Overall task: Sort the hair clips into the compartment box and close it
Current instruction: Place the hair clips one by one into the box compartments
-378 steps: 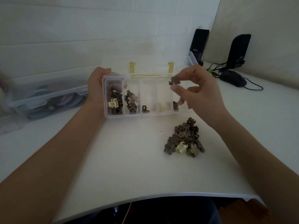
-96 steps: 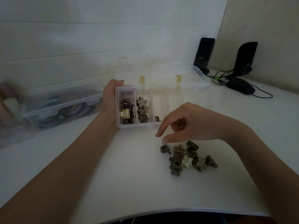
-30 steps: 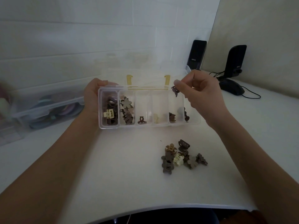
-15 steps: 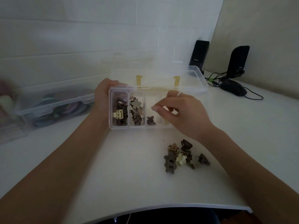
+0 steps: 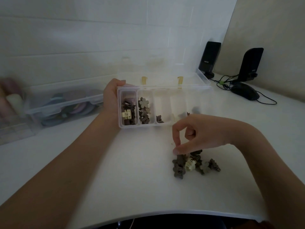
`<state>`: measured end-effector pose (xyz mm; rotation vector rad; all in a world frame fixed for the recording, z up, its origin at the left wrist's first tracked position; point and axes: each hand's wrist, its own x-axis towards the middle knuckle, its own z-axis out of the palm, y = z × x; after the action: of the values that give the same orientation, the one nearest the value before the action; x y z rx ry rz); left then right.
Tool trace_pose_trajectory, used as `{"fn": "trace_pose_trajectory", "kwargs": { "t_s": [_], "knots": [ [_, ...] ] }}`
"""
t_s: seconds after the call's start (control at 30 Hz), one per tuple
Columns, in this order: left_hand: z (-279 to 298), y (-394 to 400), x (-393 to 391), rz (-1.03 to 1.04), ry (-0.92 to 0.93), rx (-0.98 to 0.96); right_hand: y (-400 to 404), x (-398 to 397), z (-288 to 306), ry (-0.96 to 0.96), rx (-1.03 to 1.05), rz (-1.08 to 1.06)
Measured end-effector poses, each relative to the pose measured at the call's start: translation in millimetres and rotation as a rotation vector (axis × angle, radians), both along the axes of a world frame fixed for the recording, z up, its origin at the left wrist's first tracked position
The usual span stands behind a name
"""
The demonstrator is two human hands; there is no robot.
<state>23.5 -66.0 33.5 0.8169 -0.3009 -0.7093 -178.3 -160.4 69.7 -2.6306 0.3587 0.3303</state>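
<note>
Right hand (image 5: 196, 134) pinches at the clip pile (image 5: 194, 163); left hand (image 5: 111, 98) grips the box (image 5: 165, 90).

compartment box (image 5: 162, 124) sits behind the loose clip pile (image 5: 194, 163) (lid (image 5: 165, 79) open rearward), speakers (image 5: 209, 58) far right.

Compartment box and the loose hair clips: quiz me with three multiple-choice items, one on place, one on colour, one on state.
1. Where does the pile of loose clips lie?
A. on the table, nearer the person than the compartment box
B. inside the lid
C. in the storage bin at left

2. What colour is the palest clip in that pile?
A. bright red
B. cream
C. blue

3. How is the box lid?
A. snapped shut
B. taken off and laid on the pile
C. open, behind the compartments

Key: 1 A, the pile sits under the right hand; 2 B, it stands out cream among browns; 3 C, the compartments lie uncovered while the left hand grips the box end.
</note>
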Motion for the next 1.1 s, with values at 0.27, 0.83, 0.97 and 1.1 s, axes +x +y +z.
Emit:
{"fn": "trace_pose_trajectory", "kwargs": {
  "t_s": [0.27,0.83,0.97,1.1],
  "knots": [
    [2.7,0.6,-1.3,-0.037,0.008,-0.029,-6.2,-0.6,-2.2,0.082,0.074,-0.023],
    [-4.5,-3.4,-14.6,-0.187,-0.049,0.093,0.3,22.6,-28.4,-0.922,-0.015,-0.115],
    [-3.4,-3.1,-18.8,-0.205,-0.059,0.054,1.5,24.2,-29.9,-0.800,-0.248,-0.078],
    [-2.9,-3.0,-19.6,-0.188,-0.044,0.037,0.5,23.1,-28.4,-0.738,-0.280,-0.071]
  ]
}}
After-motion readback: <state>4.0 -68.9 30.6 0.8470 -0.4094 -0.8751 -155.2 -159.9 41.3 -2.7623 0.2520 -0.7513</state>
